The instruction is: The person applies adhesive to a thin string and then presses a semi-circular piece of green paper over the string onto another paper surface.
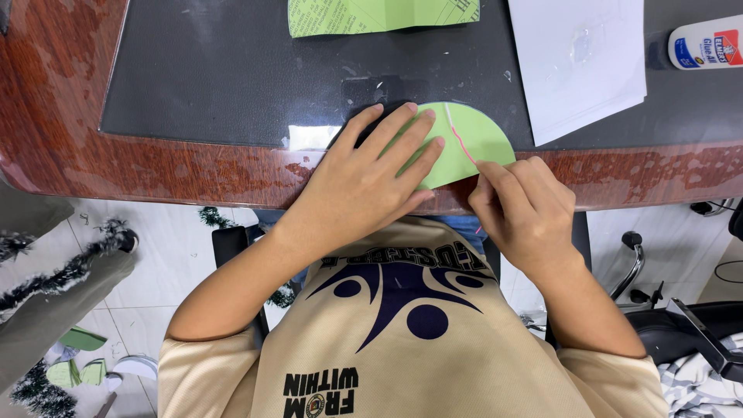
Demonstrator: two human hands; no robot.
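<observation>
A round piece of light green paper (478,138) lies at the near edge of the desk, partly over the dark mat. My left hand (364,184) lies flat on its left half, fingers spread and pressing down. A thin pink strip (458,139) runs across the paper from its top towards the lower right. My right hand (522,210) pinches the strip's lower end at the paper's right edge, fingertips together. My left hand hides much of the paper.
A dark mat (232,70) covers the red-brown wooden desk (155,166). At the back are a folded green sheet (379,14), white sheets (580,62) and a white glue bottle (706,42). Tinsel (70,271) and green paper scraps (77,364) lie on the floor at left.
</observation>
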